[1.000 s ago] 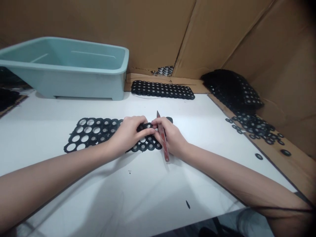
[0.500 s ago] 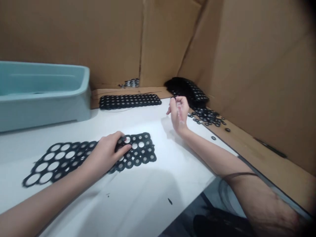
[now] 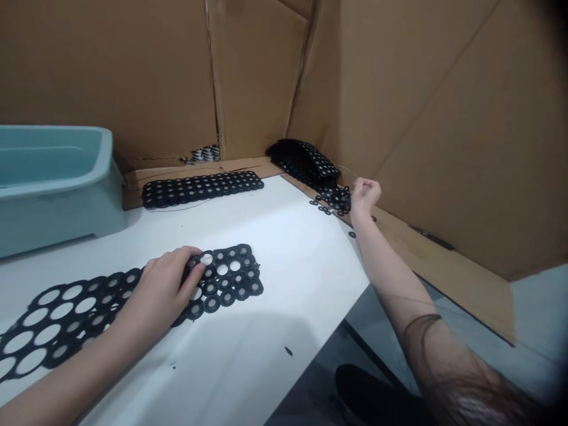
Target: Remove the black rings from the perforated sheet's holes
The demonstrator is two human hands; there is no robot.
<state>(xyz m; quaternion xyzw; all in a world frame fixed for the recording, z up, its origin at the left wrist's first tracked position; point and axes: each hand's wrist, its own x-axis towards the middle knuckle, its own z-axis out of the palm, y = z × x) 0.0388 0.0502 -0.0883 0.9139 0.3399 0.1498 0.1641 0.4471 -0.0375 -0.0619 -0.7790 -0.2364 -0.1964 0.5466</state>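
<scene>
A flat black sheet of joined rubber rings [image 3: 226, 297] lies on the white table, with large open holes at its left end and smaller, mostly filled rings at its right. My left hand [image 3: 166, 284] rests on its middle, thumb and fingers closed on the sheet by a pale open hole. At the right, my right hand [image 3: 366, 195] is beside a heap of small loose black rings [image 3: 335, 198], its fingers curled together. Whether a ring is between those fingertips is hidden. A few single rings lie near the heap.
A light blue bin [image 3: 57, 207] stands at the left. Along the back lies another black ring sheet [image 3: 202, 188]. Stacked black sheets [image 3: 304, 160] sit in the corner. Cardboard walls [image 3: 421, 118] enclose the back and right. A dark pen-like object [image 3: 430, 236] lies at the right wall.
My right hand has moved right, from above the table's edge to the loose rings. My left hand stays on the sheet. The view has turned to the right.
</scene>
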